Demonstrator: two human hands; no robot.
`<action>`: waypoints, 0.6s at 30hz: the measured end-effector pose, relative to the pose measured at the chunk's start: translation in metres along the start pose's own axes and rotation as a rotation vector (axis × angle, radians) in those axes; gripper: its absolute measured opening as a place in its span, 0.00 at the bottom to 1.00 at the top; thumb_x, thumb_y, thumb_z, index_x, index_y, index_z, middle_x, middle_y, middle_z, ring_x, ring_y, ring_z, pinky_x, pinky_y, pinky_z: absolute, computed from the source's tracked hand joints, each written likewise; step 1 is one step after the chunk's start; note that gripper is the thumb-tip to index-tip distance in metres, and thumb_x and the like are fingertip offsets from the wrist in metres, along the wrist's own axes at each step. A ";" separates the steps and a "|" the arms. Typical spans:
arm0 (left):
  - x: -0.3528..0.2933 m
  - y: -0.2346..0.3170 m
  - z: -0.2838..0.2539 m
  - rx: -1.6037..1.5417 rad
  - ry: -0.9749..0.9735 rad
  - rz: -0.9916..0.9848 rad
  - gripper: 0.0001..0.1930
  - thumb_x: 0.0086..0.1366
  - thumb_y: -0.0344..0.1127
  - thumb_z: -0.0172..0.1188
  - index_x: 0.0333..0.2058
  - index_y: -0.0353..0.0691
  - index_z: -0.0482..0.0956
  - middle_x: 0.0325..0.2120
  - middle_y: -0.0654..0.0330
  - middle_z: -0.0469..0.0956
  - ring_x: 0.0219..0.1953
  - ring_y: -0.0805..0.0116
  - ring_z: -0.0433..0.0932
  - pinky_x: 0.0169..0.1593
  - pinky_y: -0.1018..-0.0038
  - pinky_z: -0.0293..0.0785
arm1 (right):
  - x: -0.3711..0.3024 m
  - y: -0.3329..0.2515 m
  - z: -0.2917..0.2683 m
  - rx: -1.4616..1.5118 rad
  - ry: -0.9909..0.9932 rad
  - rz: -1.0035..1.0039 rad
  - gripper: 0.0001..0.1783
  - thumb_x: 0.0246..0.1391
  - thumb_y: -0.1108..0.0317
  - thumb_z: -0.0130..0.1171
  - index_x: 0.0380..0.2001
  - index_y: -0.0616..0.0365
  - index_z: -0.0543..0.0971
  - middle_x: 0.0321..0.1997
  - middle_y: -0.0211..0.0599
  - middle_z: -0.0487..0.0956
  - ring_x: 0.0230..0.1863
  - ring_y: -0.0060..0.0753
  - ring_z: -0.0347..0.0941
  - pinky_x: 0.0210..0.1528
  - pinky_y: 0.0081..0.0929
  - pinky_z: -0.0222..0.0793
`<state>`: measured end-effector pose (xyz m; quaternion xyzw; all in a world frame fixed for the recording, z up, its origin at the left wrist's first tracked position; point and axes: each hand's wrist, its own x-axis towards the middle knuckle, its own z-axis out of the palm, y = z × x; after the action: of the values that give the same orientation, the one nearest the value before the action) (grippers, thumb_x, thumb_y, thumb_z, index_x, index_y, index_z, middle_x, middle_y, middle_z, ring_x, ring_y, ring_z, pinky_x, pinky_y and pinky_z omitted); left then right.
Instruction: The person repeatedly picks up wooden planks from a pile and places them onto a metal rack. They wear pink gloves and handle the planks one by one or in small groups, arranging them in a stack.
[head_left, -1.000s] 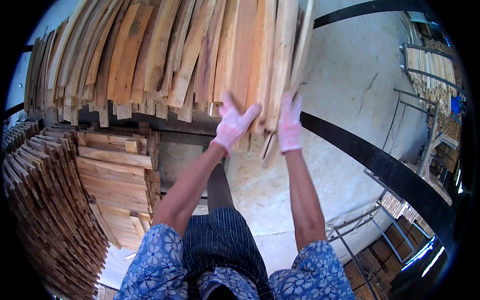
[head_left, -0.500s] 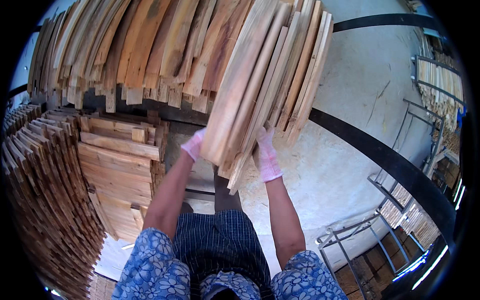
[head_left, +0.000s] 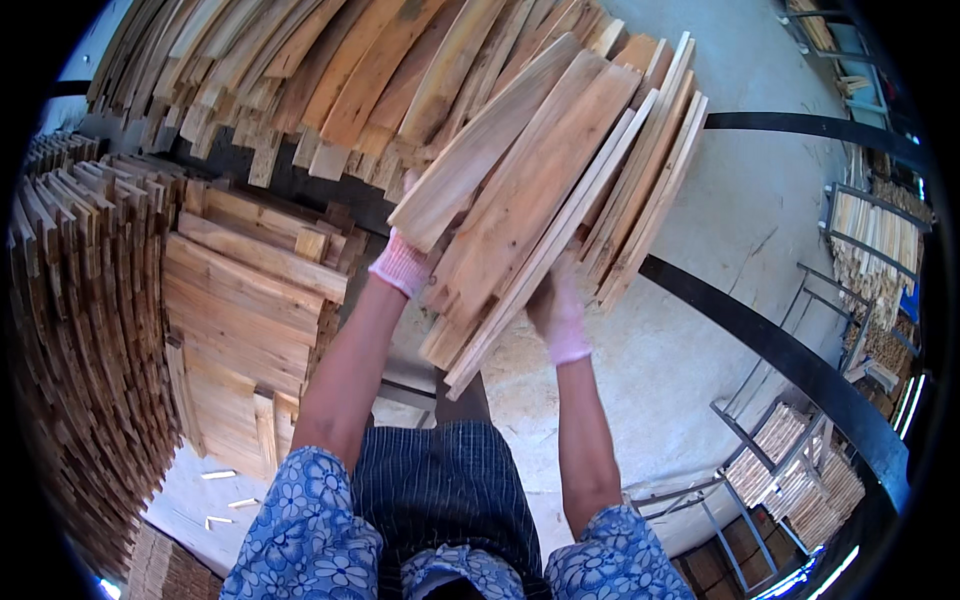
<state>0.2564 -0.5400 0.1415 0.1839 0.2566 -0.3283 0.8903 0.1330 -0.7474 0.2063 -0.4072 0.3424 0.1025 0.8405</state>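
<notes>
A bundle of wooden boards (head_left: pixel 540 190) is gripped between my two gloved hands at the end of a long row. My left hand (head_left: pixel 405 262), in a pale pink knit glove, closes on the bundle's left side; its fingers are partly hidden behind the boards. On the right side my right hand (head_left: pixel 562 312), gloved alike and a little blurred, holds the lower part of the bundle from beneath. The boards in it are fanned and tilted, one broad face turned up. More upright-leaning boards (head_left: pixel 640 190) stand just right of the bundle.
The long row of boards (head_left: pixel 380 75) leans along the back. Tall stacked boards (head_left: pixel 90 340) and a wooden pallet-like stack (head_left: pixel 240 310) stand at left. A black curved bar (head_left: pixel 770 330) crosses the right, with metal racks (head_left: pixel 750 440) beyond. Small wood scraps (head_left: pixel 225 475) lie on the floor.
The held boards have fanned apart and tipped to the right, showing a broad face. My left hand has moved right and up slightly; my right hand has shifted a little right and down.
</notes>
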 end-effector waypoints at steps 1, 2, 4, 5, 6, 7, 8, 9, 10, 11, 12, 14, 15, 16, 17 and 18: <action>-0.005 -0.003 0.016 0.101 0.157 -0.064 0.35 0.74 0.67 0.46 0.66 0.46 0.72 0.61 0.59 0.77 0.59 0.66 0.78 0.62 0.66 0.77 | 0.019 -0.011 -0.003 0.048 0.084 0.020 0.54 0.59 0.29 0.59 0.75 0.52 0.56 0.76 0.44 0.61 0.74 0.49 0.60 0.73 0.50 0.62; -0.018 -0.001 0.046 0.307 0.206 -0.121 0.36 0.73 0.67 0.49 0.67 0.45 0.71 0.62 0.60 0.75 0.61 0.65 0.76 0.63 0.67 0.75 | 0.032 -0.014 0.000 0.099 0.140 0.048 0.55 0.58 0.28 0.58 0.75 0.53 0.56 0.76 0.46 0.61 0.74 0.50 0.59 0.73 0.51 0.62; -0.017 -0.007 0.081 0.714 0.250 -0.264 0.41 0.70 0.68 0.53 0.70 0.45 0.67 0.65 0.60 0.72 0.63 0.65 0.74 0.66 0.69 0.71 | 0.035 -0.011 0.001 0.068 0.186 -0.055 0.55 0.59 0.26 0.54 0.75 0.56 0.57 0.76 0.48 0.61 0.74 0.52 0.60 0.72 0.52 0.63; -0.012 -0.017 0.039 0.915 0.075 -0.021 0.49 0.66 0.69 0.60 0.75 0.45 0.56 0.67 0.58 0.69 0.67 0.62 0.70 0.70 0.70 0.62 | 0.040 -0.008 0.010 0.048 0.172 -0.081 0.55 0.60 0.26 0.53 0.75 0.57 0.57 0.76 0.49 0.60 0.74 0.52 0.60 0.72 0.52 0.63; -0.017 -0.014 0.051 1.175 0.024 -0.137 0.55 0.64 0.72 0.59 0.78 0.46 0.46 0.68 0.49 0.68 0.69 0.56 0.67 0.72 0.70 0.56 | 0.034 -0.005 0.004 0.060 0.149 -0.039 0.54 0.60 0.26 0.52 0.75 0.56 0.57 0.76 0.50 0.62 0.74 0.53 0.61 0.72 0.52 0.63; -0.026 -0.010 0.061 1.229 0.019 -0.181 0.58 0.62 0.75 0.58 0.77 0.44 0.45 0.67 0.46 0.68 0.69 0.55 0.67 0.71 0.69 0.58 | 0.028 -0.010 0.002 0.075 0.118 -0.013 0.53 0.61 0.26 0.52 0.75 0.56 0.57 0.75 0.51 0.63 0.73 0.53 0.61 0.72 0.52 0.63; -0.038 -0.010 0.067 1.282 0.011 -0.224 0.61 0.60 0.77 0.58 0.77 0.42 0.45 0.66 0.42 0.69 0.69 0.54 0.67 0.71 0.67 0.59 | 0.022 -0.015 0.000 0.089 0.087 0.012 0.52 0.62 0.27 0.52 0.74 0.55 0.58 0.74 0.52 0.64 0.73 0.54 0.62 0.72 0.52 0.63; -0.052 -0.006 0.070 1.325 0.063 -0.285 0.60 0.60 0.78 0.56 0.77 0.42 0.45 0.66 0.42 0.69 0.70 0.54 0.66 0.71 0.67 0.58 | 0.009 -0.014 0.013 -0.033 0.077 -0.023 0.53 0.63 0.26 0.48 0.76 0.55 0.54 0.75 0.55 0.62 0.74 0.54 0.61 0.73 0.50 0.62; -0.071 -0.003 0.070 1.363 0.124 -0.346 0.60 0.60 0.79 0.55 0.77 0.42 0.45 0.66 0.42 0.69 0.70 0.53 0.65 0.72 0.67 0.57 | -0.008 -0.012 0.023 -0.100 0.105 -0.004 0.54 0.63 0.27 0.50 0.77 0.54 0.50 0.76 0.54 0.59 0.74 0.54 0.59 0.74 0.50 0.60; -0.092 -0.006 0.057 1.238 0.088 -0.276 0.61 0.60 0.79 0.55 0.77 0.42 0.44 0.68 0.43 0.66 0.71 0.53 0.64 0.73 0.66 0.57 | -0.031 -0.006 0.031 -0.165 0.131 0.019 0.56 0.63 0.28 0.51 0.78 0.54 0.46 0.77 0.52 0.56 0.75 0.53 0.58 0.75 0.50 0.59; -0.114 -0.011 0.034 1.161 -0.007 -0.230 0.59 0.62 0.79 0.52 0.77 0.41 0.44 0.71 0.44 0.62 0.72 0.55 0.62 0.73 0.65 0.56 | -0.051 0.012 0.032 -0.176 0.130 -0.017 0.58 0.62 0.30 0.54 0.78 0.53 0.42 0.78 0.50 0.53 0.75 0.52 0.56 0.75 0.51 0.57; -0.166 -0.008 0.022 0.952 -0.076 -0.210 0.55 0.65 0.69 0.60 0.77 0.41 0.45 0.71 0.47 0.61 0.72 0.59 0.60 0.73 0.66 0.56 | -0.098 0.049 0.038 -0.150 0.183 -0.016 0.55 0.58 0.33 0.61 0.79 0.38 0.46 0.77 0.43 0.58 0.75 0.52 0.56 0.75 0.53 0.59; -0.189 -0.011 0.006 0.819 -0.084 -0.239 0.55 0.65 0.63 0.65 0.76 0.40 0.43 0.70 0.48 0.62 0.72 0.60 0.60 0.73 0.67 0.56 | -0.120 0.061 0.055 -0.086 0.190 0.019 0.57 0.56 0.33 0.63 0.78 0.42 0.47 0.75 0.43 0.59 0.75 0.50 0.57 0.74 0.51 0.60; -0.209 -0.009 0.001 0.698 -0.155 -0.266 0.57 0.64 0.58 0.69 0.77 0.40 0.41 0.70 0.49 0.62 0.72 0.61 0.60 0.73 0.68 0.56 | -0.140 0.083 0.042 -0.030 0.218 0.125 0.61 0.51 0.29 0.66 0.76 0.50 0.51 0.72 0.45 0.63 0.71 0.49 0.62 0.72 0.49 0.64; -0.224 -0.002 0.009 0.835 -0.100 -0.347 0.58 0.63 0.55 0.71 0.77 0.40 0.40 0.69 0.50 0.62 0.71 0.62 0.60 0.73 0.69 0.56 | -0.153 0.102 0.026 -0.004 0.250 0.197 0.66 0.44 0.25 0.68 0.74 0.58 0.56 0.67 0.47 0.67 0.66 0.49 0.66 0.68 0.47 0.68; -0.231 0.003 0.019 0.969 -0.056 -0.436 0.59 0.62 0.52 0.73 0.77 0.40 0.38 0.69 0.50 0.62 0.71 0.63 0.59 0.73 0.69 0.56 | -0.160 0.113 0.020 -0.045 0.298 0.209 0.67 0.41 0.22 0.67 0.72 0.60 0.59 0.66 0.47 0.69 0.64 0.48 0.69 0.65 0.47 0.70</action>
<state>0.1145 -0.4341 0.2903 0.5078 0.0838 -0.5913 0.6209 -0.0268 -0.6424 0.2510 -0.3986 0.5015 0.1354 0.7559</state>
